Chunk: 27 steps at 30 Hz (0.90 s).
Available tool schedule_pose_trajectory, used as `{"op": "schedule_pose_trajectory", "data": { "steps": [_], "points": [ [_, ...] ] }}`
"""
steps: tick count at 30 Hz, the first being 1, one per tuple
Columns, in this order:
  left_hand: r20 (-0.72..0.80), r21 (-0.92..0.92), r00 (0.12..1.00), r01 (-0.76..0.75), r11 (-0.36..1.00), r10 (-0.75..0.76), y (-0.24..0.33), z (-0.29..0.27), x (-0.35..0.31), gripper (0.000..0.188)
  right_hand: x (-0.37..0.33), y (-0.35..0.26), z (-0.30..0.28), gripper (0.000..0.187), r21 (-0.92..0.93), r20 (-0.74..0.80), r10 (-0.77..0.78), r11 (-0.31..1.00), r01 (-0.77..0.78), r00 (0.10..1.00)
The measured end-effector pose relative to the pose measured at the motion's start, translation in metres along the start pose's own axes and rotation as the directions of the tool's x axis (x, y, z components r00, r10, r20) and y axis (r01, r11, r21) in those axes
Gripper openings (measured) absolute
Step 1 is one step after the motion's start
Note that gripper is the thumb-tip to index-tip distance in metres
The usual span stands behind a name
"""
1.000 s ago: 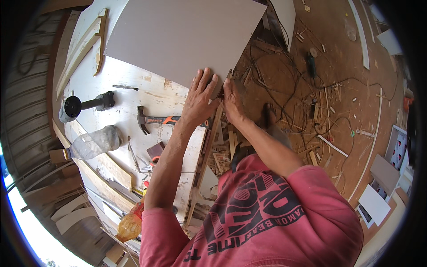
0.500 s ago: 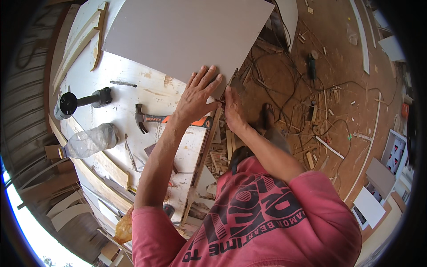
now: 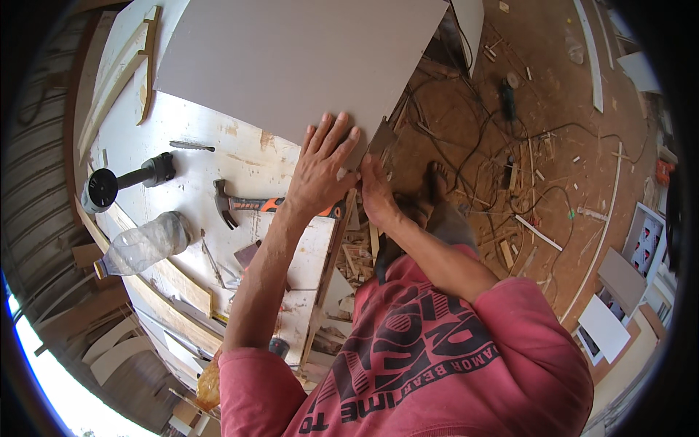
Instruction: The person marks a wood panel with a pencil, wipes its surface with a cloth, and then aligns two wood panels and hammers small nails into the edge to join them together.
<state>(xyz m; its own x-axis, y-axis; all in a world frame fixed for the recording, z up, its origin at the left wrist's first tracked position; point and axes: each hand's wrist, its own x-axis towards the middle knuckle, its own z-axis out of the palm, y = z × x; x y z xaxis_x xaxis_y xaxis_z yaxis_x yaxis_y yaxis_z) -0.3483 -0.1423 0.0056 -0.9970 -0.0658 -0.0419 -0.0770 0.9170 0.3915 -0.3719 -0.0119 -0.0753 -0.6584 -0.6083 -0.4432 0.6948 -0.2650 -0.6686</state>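
A large grey panel point(image 3: 291, 58) lies on the white worktable, its near corner close to the table's right edge. My left hand point(image 3: 324, 164) rests flat on that corner, fingers spread forward over the surface and thumb toward the edge. Against the panel's right edge, my right hand point(image 3: 378, 193) is closed, its fingertips at a thin grey-brown strip point(image 3: 380, 137) that stands out from the corner. The fingers partly hide where strip and panel meet. A claw hammer point(image 3: 251, 204) with an orange and black handle lies beneath my left forearm.
On the white table point(image 3: 196, 120) are a black power tool point(image 3: 131, 178), a clear plastic bottle point(image 3: 149, 240), a thin dark blade point(image 3: 192, 146) and wooden strips point(image 3: 131, 73). Cables point(image 3: 466, 153), wood scraps and an angle grinder point(image 3: 508, 98) lie on the brown floor to the right.
The view has shifted slightly. The grey-brown strip at the corner now shows a broader face. My left hand stays on the panel; my right hand remains at its edge.
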Motion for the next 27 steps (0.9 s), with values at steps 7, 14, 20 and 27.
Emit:
{"op": "schedule_pose_trajectory", "data": {
  "steps": [7, 14, 20, 27],
  "points": [
    [-0.001, 0.05, 1.0, 0.019, 0.999, -0.019, 0.007, 0.005, -0.002, 0.076, -0.002, -0.005, -0.007, 0.043, -0.078, 0.062, 0.032, 0.997, -0.027, 0.998],
    [-0.013, 0.073, 1.0, 0.006, 0.997, -0.005, 0.01, 0.005, -0.003, 0.074, -0.011, -0.019, -0.061, 0.037, -0.297, 0.066, 0.153, 0.946, -0.127, 0.986],
    [-0.014, 0.084, 0.996, 0.088, 0.993, -0.087, 0.018, 0.0, -0.005, 0.073, -0.022, -0.045, -0.168, 0.025, -0.574, -0.145, 0.214, 0.777, -0.259, 0.966],
    [-0.204, 0.007, 0.94, 0.28, 0.96, -0.273, 0.059, -0.006, -0.027, 0.069, -0.033, -0.075, -0.286, 0.024, -0.855, -0.281, 0.267, 0.366, -0.367, 0.922]
  ]
}}
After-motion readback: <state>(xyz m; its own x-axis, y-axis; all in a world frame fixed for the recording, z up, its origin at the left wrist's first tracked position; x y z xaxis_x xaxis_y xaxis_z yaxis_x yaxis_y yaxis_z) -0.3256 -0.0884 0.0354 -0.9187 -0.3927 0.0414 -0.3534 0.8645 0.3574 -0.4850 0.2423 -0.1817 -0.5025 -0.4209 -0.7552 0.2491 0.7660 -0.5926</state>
